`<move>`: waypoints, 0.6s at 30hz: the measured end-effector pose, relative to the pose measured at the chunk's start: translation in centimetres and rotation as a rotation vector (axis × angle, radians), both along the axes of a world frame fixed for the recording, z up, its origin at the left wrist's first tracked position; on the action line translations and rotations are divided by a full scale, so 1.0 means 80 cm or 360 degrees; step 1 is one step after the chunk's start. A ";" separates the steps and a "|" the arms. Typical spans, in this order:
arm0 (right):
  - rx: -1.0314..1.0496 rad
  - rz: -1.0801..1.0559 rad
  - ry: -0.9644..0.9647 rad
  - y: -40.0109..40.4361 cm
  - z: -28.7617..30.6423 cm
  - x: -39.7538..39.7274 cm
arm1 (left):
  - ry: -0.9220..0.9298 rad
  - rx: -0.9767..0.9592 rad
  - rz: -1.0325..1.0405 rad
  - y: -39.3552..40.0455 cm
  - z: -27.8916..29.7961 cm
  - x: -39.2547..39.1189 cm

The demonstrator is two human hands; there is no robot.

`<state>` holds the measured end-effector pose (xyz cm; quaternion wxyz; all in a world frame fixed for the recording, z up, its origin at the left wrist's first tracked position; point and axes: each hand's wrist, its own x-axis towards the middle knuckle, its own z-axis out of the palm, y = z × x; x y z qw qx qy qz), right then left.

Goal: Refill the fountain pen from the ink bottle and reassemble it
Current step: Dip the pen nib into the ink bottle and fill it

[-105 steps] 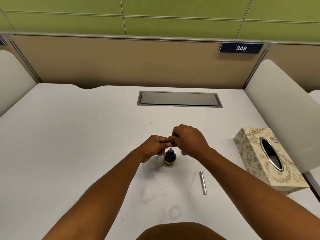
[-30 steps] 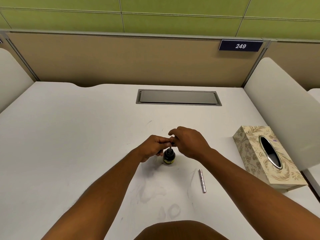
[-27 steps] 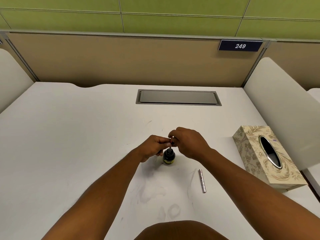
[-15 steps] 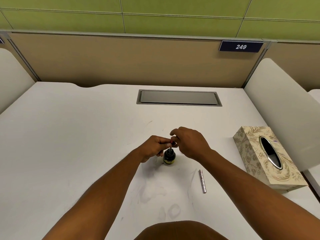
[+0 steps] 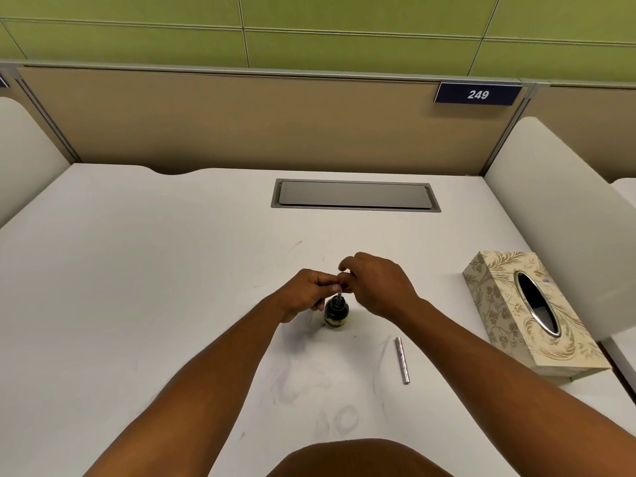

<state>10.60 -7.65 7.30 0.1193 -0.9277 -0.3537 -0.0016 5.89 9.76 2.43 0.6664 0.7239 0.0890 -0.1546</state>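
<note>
Both hands pinch pen section (image 5: 340, 293) over ink bottle (image 5: 336, 310): left hand (image 5: 307, 293), right hand (image 5: 377, 283), fingertips together.

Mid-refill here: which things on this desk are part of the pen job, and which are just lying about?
Part of the job:
- ink bottle, standing open
- thin pen part dipped into it, pinched by left hand and right hand
- silver pen barrel lying on the desk

Just lying about:
- tissue box
- cable hatch
- number plate 249
</note>
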 end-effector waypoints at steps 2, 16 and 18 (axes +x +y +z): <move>-0.0009 0.0078 0.0013 -0.002 0.000 0.000 | -0.0008 0.0028 -0.0010 0.000 -0.001 0.001; -0.0009 -0.0019 -0.0019 0.001 -0.001 0.003 | -0.0006 0.0042 -0.0025 0.001 0.000 0.002; 0.0005 0.0006 -0.0016 -0.001 0.000 0.004 | -0.0007 0.0041 -0.0025 0.002 -0.001 0.003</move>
